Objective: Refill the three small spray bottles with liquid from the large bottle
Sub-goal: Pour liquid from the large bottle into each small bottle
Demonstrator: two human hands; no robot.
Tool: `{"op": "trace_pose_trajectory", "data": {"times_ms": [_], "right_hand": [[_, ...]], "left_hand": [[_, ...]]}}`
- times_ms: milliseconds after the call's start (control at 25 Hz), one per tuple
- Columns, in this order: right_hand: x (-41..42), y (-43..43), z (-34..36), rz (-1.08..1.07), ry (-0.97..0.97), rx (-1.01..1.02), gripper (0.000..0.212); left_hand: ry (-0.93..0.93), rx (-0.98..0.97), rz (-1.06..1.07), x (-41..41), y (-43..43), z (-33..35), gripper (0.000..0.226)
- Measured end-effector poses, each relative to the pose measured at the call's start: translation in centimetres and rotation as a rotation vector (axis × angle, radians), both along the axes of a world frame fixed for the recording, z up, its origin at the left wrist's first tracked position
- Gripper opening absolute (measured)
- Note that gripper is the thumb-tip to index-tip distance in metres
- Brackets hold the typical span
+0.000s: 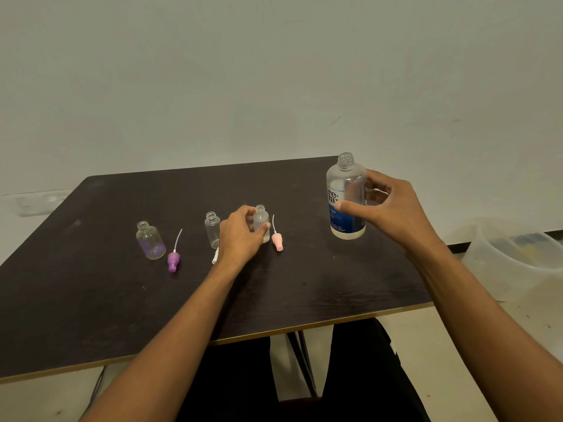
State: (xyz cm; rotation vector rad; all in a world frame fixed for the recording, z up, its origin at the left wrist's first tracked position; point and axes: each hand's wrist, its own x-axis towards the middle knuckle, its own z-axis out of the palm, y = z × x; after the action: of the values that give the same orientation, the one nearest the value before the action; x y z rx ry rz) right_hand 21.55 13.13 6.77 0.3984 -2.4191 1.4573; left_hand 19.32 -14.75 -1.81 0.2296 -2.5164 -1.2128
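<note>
Three small clear spray bottles stand uncapped on the dark table point(91, 300): the left bottle point(150, 240), the middle bottle point(212, 229) and the right bottle point(262, 219). My left hand point(240, 236) holds the right bottle between thumb and fingers. The large clear bottle point(347, 197) with a blue label stands uncapped at the right, and my right hand point(393, 208) curls round it, thumb on the label. A purple spray head point(173, 260) lies by the left bottle, a pink spray head point(277, 240) by the right one. A white spray head point(215, 256) peeks out beside my left wrist.
A translucent plastic tub point(515, 260) sits off the table's right edge. A pale wall rises right behind the table. My dark-trousered legs and the table's metal legs show below the front edge.
</note>
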Motion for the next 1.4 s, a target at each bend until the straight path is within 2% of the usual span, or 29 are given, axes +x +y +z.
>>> {"op": "trace_pose_trajectory", "data": {"times_ms": [240,360,520,680,800,1240,1400], "right_hand": [[0.1,0.0,0.0,-0.001,-0.021,0.004,0.052],[0.1,0.1,-0.1,0.000,-0.022,-0.002,0.053],[-0.1,0.1,-0.2,0.004,-0.018,-0.014,0.054],[-0.1,-0.2,-0.2,0.023,-0.002,-0.034,0.055],[-0.2,-0.5,-0.6,0.029,0.003,-0.058,0.062],[-0.1,-0.8,-0.9,0.048,-0.001,-0.068,0.066],[-0.4,-0.4,-1.5,0.047,-0.013,-0.053,0.071]], "left_hand": [[-0.006,0.004,-0.014,0.1,-0.1,0.2,0.043],[0.002,0.013,-0.038,0.4,-0.3,0.4,0.052],[0.111,0.067,-0.069,1.7,-0.9,1.8,0.059],[0.256,0.157,-0.085,4.0,-2.9,4.8,0.050],[0.315,0.126,-0.036,5.2,-5.3,6.0,0.045],[0.119,-0.014,0.048,4.0,-8.8,2.2,0.067],[0.031,-0.045,0.114,3.0,-8.7,0.8,0.056]]}}
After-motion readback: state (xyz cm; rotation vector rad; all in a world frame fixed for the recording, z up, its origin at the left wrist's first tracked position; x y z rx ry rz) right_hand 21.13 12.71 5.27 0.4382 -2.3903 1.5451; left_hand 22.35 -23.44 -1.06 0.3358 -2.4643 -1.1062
